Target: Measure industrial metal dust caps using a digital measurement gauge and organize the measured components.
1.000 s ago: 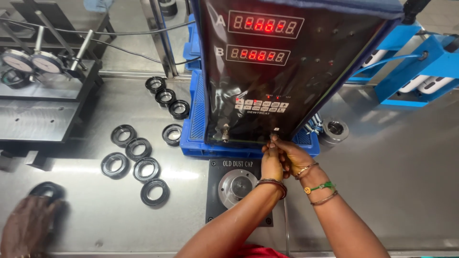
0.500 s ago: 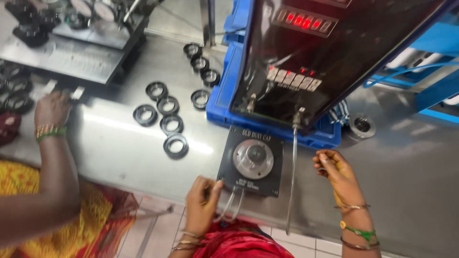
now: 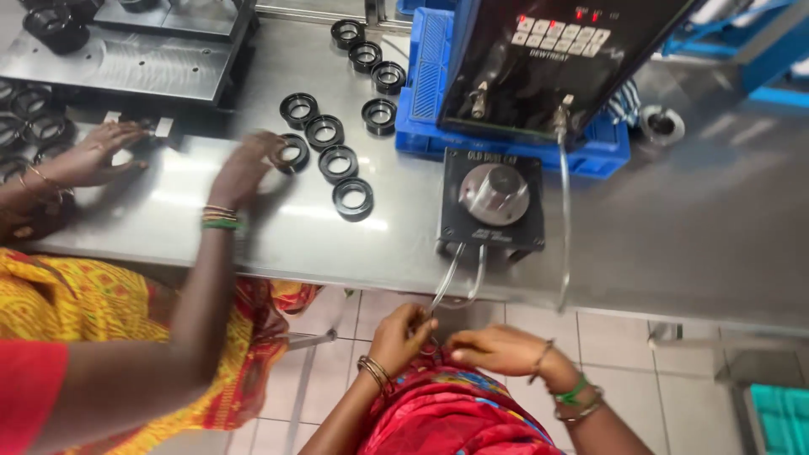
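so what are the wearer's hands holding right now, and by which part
Left hand pinches the lower ends of the clear tubes hanging below the table edge; right hand meets it there, its own grip unclear.

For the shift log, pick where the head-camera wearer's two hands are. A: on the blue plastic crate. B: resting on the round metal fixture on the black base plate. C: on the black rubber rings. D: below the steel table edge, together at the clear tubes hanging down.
D: the left hand and right hand meet under the steel table edge, at the clear tubes hanging from the black base plate; a co-worker's hand reaches the black rubber rings.
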